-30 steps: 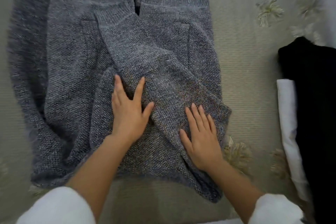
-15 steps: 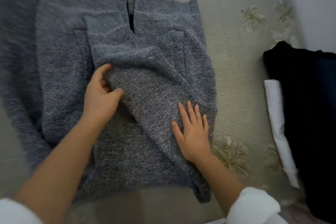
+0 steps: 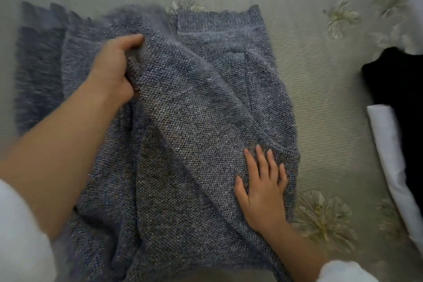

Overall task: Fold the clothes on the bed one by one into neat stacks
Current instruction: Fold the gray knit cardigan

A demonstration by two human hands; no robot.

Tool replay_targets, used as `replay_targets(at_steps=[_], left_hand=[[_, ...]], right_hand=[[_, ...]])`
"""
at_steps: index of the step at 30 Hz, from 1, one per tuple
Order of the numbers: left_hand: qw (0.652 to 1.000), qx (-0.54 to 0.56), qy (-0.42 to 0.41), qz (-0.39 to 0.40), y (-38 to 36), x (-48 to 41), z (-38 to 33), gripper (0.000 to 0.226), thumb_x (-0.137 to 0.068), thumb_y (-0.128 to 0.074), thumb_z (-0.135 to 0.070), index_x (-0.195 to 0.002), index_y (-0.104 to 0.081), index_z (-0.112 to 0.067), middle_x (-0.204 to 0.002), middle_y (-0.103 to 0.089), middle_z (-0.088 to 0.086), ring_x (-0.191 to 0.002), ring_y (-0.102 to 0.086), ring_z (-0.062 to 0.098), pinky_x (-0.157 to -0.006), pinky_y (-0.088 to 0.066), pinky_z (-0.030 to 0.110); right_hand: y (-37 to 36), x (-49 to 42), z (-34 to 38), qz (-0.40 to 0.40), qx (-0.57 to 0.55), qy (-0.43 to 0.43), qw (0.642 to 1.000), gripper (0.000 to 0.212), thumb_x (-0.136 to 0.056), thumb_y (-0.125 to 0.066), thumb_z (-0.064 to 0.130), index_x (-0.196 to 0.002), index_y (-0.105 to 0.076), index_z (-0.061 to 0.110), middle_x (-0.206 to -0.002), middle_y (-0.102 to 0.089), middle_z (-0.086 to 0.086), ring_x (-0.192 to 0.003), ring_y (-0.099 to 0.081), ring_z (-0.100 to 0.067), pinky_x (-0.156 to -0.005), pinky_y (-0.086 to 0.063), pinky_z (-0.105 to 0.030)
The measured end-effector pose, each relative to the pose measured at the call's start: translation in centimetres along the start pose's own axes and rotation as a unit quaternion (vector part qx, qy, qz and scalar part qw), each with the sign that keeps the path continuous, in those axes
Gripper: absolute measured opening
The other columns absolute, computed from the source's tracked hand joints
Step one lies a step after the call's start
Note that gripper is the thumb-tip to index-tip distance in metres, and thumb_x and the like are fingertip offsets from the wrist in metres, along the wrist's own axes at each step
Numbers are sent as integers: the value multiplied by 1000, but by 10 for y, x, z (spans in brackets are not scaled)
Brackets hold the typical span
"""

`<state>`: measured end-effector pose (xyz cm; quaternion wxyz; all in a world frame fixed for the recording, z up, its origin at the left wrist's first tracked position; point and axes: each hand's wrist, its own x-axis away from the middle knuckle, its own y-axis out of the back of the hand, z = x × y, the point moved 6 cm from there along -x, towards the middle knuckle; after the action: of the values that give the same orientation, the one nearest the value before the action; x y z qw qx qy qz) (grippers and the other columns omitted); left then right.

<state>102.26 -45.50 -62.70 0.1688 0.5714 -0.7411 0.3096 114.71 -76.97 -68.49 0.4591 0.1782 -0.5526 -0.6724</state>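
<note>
Grey knit garment point(image 3: 206, 103): spread on the bed cover, partly folded; a diagonal layer across its front, a ribbed band along its far edge.
Raised fold point(image 3: 148, 64): upper-left part of the garment, lifted clear of the layers beneath; blurred, exact edge hard to make out.
Left hand point(image 3: 114, 71): at the garment's upper left, with fingers curled under the raised fold, thumb over it, a firm pinch on the knit.
Right hand point(image 3: 263, 188): flat on the garment's near-right corner, fingers straight and slightly spread, pressing down, gripping nothing.
Step in hand: judged to be the carrying of a side panel or sleeve across the garment's body.
Doing it well: use the right palm as an anchor to stop the lower layers dragging; carry the fold low and evenly taut; lay its edge parallel to the garment's right side; smooth from the centre outward. Loose, heavy knit, likely to stretch or bunch if tugged.
Bed cover point(image 3: 320, 103): pale ribbed cloth under and around the garment; a tufted flower motif point(image 3: 322, 220) just right of the garment's near corner.
White folded piece point(image 3: 386, 142): well right of the garment, apart from it.
Black garment point(image 3: 396, 89): farther right again, apparently touching the white piece.
</note>
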Motion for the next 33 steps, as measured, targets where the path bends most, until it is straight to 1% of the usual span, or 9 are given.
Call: replay_targets(at_steps=[3,5,9,12,15,21,26,29,33], left_hand=[[998,-4,-35,-49,21,-16,1,21,-87,-53,-6,-101,-66,-13,-90,-73,2,-77,-71,18,-68,-58,32],[993,-56,-26,-96,46,-23,17,56,-87,-52,5,-136,-45,-22,-119,-66,2,-92,-68,18,-69,-57,34],[980,-119,-35,-158,78,-20,43,80,-83,-63,0,-147,-24,-28,-135,-53,3,-95,-62,12,-61,-55,26],[923,-337,-124,-136,68,3,46,102,-79,-74,-16,-152,-3,-28,-146,-41,4,-123,-50,18,-104,-43,38],[826,-529,-178,-79,54,47,63,91,-88,-65,-33,-151,1,-31,-156,-17,9,-143,-20,24,-115,-15,38],[775,-547,-258,-185,137,129,56,61,-88,-57,-27,-144,-34,-17,-152,-21,15,-140,-17,32,-114,-13,39],[850,-372,-66,-368,264,157,69,66,-82,-56,-38,-139,-40,-10,-137,-43,19,-126,-41,32,-110,-30,46],[932,-203,-22,-301,267,138,78,59,-90,-62,-33,-139,-39,-11,-131,-52,16,-110,-56,23,-100,-45,41],[944,-215,-12,-250,244,112,68,40,-86,-67,-34,-117,-60,-9,-112,-67,8,-97,-64,19,-91,-51,36]], right_hand=[[0,0,0,-4,-6,3,1000,63,-92,-24,52,-150,-29,26,-159,-18,0,-147,-3,-18,-116,6,-43],[0,0,0,-8,-6,4,1000,63,-92,-25,51,-150,-29,26,-159,-20,-1,-147,-5,-20,-116,5,-43],[0,-1,0,-14,-3,3,1000,64,-91,-26,51,-149,-32,24,-158,-23,-3,-147,-10,-24,-116,4,-44],[2,1,2,-12,4,6,1000,66,-90,-23,51,-149,-33,22,-158,-24,-4,-147,-12,-25,-117,1,-46],[5,2,7,-2,4,-9,1000,68,-88,-21,52,-149,-31,23,-158,-22,-2,-147,-10,-22,-117,1,-46],[19,-9,69,-37,-74,31,996,57,-91,-46,30,-143,-29,19,-147,-31,-3,-134,-19,-13,-111,-12,-46],[-8,-12,173,16,-1,222,975,60,-93,-45,41,-149,-25,28,-158,-17,0,-145,-5,-16,-113,-7,-47],[-43,-10,220,92,70,299,947,64,-96,-41,48,-151,-11,37,-162,3,4,-147,12,-19,-115,6,-50],[-72,-14,234,133,120,279,943,69,-96,-35,56,-147,10,48,-159,18,11,-147,16,-23,-113,11,-55]])
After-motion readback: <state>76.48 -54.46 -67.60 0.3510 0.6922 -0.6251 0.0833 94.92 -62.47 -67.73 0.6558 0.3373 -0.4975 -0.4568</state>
